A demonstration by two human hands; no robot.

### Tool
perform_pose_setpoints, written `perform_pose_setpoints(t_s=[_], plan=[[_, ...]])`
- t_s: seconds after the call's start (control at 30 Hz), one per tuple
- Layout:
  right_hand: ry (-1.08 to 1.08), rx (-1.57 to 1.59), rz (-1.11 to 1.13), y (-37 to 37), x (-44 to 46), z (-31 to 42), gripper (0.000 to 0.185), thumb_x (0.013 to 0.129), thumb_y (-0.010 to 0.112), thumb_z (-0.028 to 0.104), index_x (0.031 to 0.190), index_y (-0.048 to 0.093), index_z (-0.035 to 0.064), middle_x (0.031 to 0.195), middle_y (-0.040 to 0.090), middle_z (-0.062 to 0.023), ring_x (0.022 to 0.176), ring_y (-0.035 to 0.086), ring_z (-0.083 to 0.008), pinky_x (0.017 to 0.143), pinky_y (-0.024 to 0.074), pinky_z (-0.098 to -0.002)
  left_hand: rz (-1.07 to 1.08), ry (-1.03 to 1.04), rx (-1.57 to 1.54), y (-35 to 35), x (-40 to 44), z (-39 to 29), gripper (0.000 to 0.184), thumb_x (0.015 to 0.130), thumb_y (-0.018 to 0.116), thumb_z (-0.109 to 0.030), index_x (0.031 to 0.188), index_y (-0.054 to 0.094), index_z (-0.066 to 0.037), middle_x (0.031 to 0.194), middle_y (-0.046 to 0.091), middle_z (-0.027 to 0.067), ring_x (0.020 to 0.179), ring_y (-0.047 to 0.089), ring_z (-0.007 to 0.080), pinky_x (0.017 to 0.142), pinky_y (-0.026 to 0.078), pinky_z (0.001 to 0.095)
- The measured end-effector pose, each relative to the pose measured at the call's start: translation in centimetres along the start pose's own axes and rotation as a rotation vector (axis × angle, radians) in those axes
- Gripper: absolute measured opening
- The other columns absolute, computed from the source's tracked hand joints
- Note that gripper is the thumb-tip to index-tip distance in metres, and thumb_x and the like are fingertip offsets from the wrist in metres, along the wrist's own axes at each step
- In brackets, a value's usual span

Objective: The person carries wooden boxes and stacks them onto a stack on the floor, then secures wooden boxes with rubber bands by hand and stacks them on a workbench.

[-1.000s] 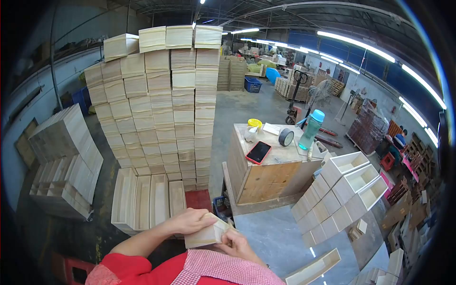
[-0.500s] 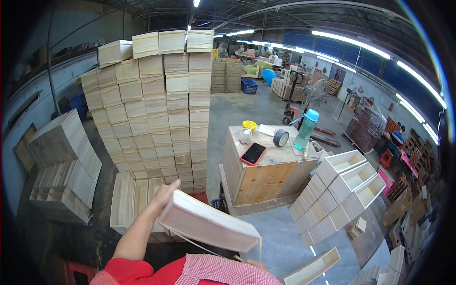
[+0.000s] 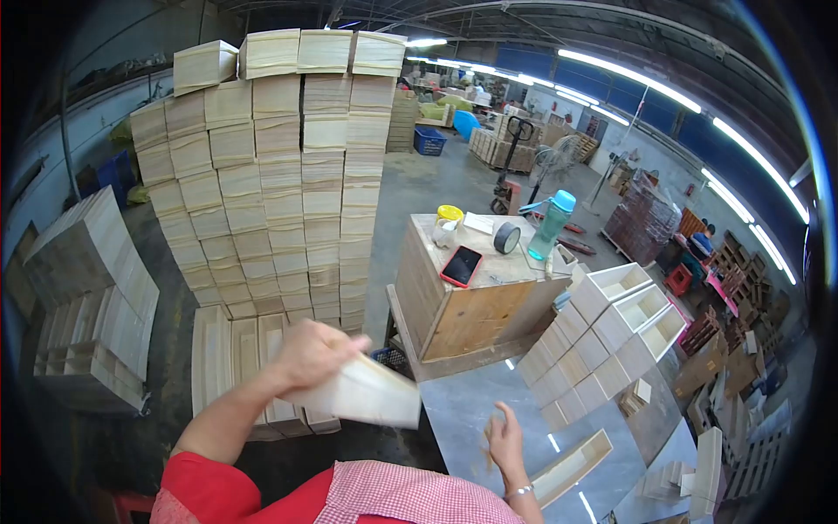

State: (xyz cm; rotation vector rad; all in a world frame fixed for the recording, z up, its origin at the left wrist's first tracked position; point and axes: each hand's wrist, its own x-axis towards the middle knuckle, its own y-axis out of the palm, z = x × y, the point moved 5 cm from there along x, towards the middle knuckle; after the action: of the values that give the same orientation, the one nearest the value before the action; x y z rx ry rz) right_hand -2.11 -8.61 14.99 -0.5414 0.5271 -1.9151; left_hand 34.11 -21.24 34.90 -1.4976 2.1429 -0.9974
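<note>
My left hand [image 3: 314, 356] is closed on the upper left end of a pale wooden box [image 3: 371, 393], which is tilted and blurred by motion in front of the tall stack. To the right, my right hand [image 3: 506, 445] is raised over the glossy grey tabletop [image 3: 454, 410], its fingers loosely curled and apart, apart from the box. A blurred tan patch beside its fingers is unclear. An open, narrow wooden box [image 3: 572, 467] lies on the tabletop just right of my right hand.
A tall stack of wooden boxes [image 3: 279, 188] stands ahead left, with open boxes [image 3: 211, 349] at its base. A wooden cabinet [image 3: 476, 319] bears a phone [image 3: 461, 265], tape [image 3: 506, 237] and bottle [image 3: 550, 227]. More boxes [image 3: 602, 336] are piled right. A person [image 3: 700, 244] sits far right.
The box has turned and swung in my left hand. My right hand has come off it and moved right, up above the tabletop. The view has shifted slightly.
</note>
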Motion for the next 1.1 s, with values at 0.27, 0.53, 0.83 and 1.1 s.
perform_pose_setpoints(t_s=[0.27,0.53,0.83,1.1], plan=[[-0.441,0.35,0.285,5.8,-0.1,17.5,0.028,0.083,0.074,0.014,0.106,0.061,0.0032,0.084,0.05,0.0003,0.072,0.044,-0.0127,0.062,0.0367,-0.0249,0.464,0.348,-0.061,8.3,2.2,-2.8,0.046,0.087,0.06,-0.05,0.075,0.07,-0.007,0.066,0.062,0.0149,0.064,0.062,0.0283,0.059,0.044,0.039],[-0.459,0.348,0.016,3.8,-4.0,16.7,0.021,0.084,0.071,0.013,0.08,0.054,0.0018,0.076,0.045,-0.0086,0.066,0.047,-0.0205,0.059,0.0384,-0.0311,0.239,0.627,-0.075,9.2,-0.3,-1.6,0.084,0.063,0.082,-0.046,0.131,0.054,-0.007,0.129,0.05,0.0251,0.123,0.046,0.038,0.102,0.039,0.0428],[-0.533,-0.22,-0.545,-1.3,-5.4,14.2,0.013,0.082,0.07,0.014,0.08,0.06,0.0048,0.073,0.052,-0.0131,0.056,0.056,-0.0291,0.05,0.0444,-0.0379,0.535,0.4,-0.103,15.3,0.2,-4.7,0.109,0.061,0.081,-0.037,0.149,0.026,-0.004,0.123,0.046,0.0197,0.116,0.048,0.0317,0.101,0.036,0.0413],[0.134,-0.596,-0.732,-23.1,-5.9,-1.3,0.032,0.094,0.053,0.03,0.081,0.067,0.004,0.074,0.065,-0.0189,0.068,0.063,-0.0363,0.062,0.0474,-0.0457,0.607,0.563,-0.414,15.3,3.9,-10.3,0.125,0.053,0.081,-0.047,0.149,0.02,0.004,0.133,0.042,0.0166,0.126,0.041,0.029,0.108,0.03,0.0402]])
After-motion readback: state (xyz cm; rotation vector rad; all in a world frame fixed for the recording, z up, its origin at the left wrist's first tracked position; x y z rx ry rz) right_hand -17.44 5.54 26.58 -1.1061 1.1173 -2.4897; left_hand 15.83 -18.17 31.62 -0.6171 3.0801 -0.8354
